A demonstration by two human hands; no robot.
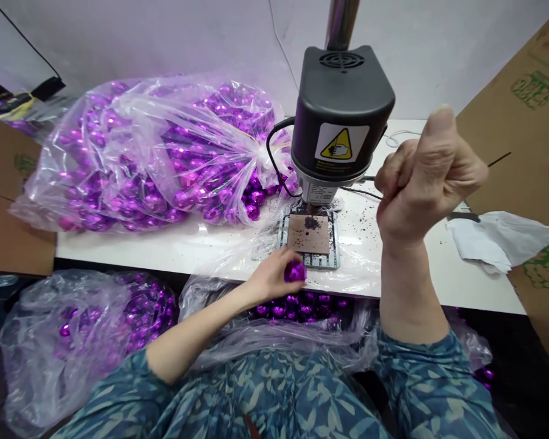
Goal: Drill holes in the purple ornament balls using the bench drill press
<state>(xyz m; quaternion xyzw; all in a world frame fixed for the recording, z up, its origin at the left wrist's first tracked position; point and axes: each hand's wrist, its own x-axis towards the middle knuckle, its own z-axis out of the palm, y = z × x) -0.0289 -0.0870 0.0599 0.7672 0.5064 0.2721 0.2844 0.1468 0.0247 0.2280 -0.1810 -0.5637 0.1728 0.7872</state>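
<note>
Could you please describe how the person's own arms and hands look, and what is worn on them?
The person wears a blue-green top with a pale leaf pattern. Its left sleeve and right sleeve are loose and end on the forearms, leaving the rest of the forearms bare. The left hand and the right hand are bare too, with no gloves, and no ring or watch shows.

A plastic bag of ornaments [150, 152] lies left of the drill press [341, 116].
</note>
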